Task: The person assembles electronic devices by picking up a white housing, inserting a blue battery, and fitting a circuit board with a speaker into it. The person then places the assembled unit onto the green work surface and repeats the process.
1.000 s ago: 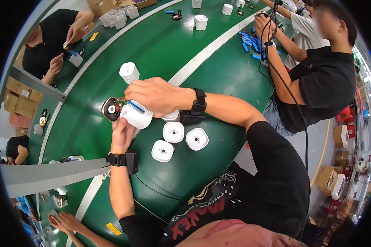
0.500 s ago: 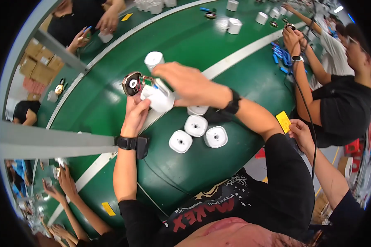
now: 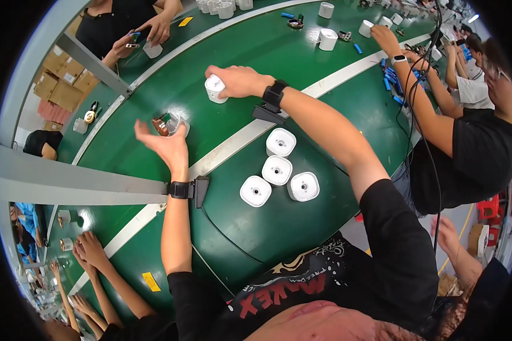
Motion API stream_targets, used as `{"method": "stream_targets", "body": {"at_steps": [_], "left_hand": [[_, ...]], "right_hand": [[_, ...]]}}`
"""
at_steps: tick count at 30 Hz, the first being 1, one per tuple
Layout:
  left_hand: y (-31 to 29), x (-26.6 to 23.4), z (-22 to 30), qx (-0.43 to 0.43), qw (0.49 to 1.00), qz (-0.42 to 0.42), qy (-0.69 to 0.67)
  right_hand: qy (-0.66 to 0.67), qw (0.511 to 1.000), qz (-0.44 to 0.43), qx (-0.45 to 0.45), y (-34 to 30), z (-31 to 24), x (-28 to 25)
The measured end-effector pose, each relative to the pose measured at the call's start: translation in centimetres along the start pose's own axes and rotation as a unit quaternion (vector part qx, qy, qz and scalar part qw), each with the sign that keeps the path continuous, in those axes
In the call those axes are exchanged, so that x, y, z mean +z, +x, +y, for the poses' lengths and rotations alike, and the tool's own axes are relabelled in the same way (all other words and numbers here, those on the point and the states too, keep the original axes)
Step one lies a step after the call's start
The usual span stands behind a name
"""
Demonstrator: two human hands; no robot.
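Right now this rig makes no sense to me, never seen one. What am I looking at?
No robot here: these are a person's bare hands, filmed by the left fisheye camera on their head, so straight edges bend near the rim. Black straps circle both wrists. The right hand grips a white housing. The left hand is spread open by an opened unit; contact is hard to judge. Four more housings are clustered on the green table.

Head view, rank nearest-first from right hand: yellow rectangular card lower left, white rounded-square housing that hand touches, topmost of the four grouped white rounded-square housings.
1. White rounded-square housing, touching the right hand.
2. Topmost grouped housing, below and right of the hand.
3. Yellow rectangular card, lower left.
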State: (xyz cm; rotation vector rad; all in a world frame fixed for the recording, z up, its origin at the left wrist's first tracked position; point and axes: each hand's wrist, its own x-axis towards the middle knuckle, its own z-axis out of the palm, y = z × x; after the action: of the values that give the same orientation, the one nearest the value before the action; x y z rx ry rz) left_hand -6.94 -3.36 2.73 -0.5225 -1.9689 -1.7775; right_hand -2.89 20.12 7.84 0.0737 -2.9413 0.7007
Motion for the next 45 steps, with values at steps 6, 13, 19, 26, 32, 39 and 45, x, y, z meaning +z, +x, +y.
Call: {"method": "stream_targets", "body": {"at_steps": [6,13,19,26,32,39,45], "left_hand": [[-0.6,0.7,6.8,0.186,0.969,-0.001,0.164],[-0.4,0.6,4.3,0.213,0.944,-0.183,0.175],[-2.7,2.8,5.1,-0.109,0.875,-0.421,-0.213],[-3.0,3.3,4.2,-0.282,0.84,-0.365,-0.286],[-3.0,3.4,3.1,-0.097,0.915,-0.366,-0.139],[-1.4,2.3,3.8,-0.057,0.928,-0.365,-0.041],[-1.9,2.3,2.7,-0.086,0.922,-0.373,-0.049]], "right_hand": [[0.092,0.991,0.093,-0.026,-0.6,0.5,-2.6],[0.258,0.933,0.237,-0.074,-6.9,2.5,-9.6],[0.278,0.95,0.136,-0.044,-11.2,-1.4,-4.0],[0.188,0.972,0.089,-0.111,-11.0,-2.7,-0.8],[0.12,0.987,0.046,-0.101,-12.6,-1.5,-2.5],[0.133,0.978,0.161,-0.001,-13.0,1.6,-7.0],[0.079,0.928,0.337,0.14,-14.9,12.8,-9.5]]}}
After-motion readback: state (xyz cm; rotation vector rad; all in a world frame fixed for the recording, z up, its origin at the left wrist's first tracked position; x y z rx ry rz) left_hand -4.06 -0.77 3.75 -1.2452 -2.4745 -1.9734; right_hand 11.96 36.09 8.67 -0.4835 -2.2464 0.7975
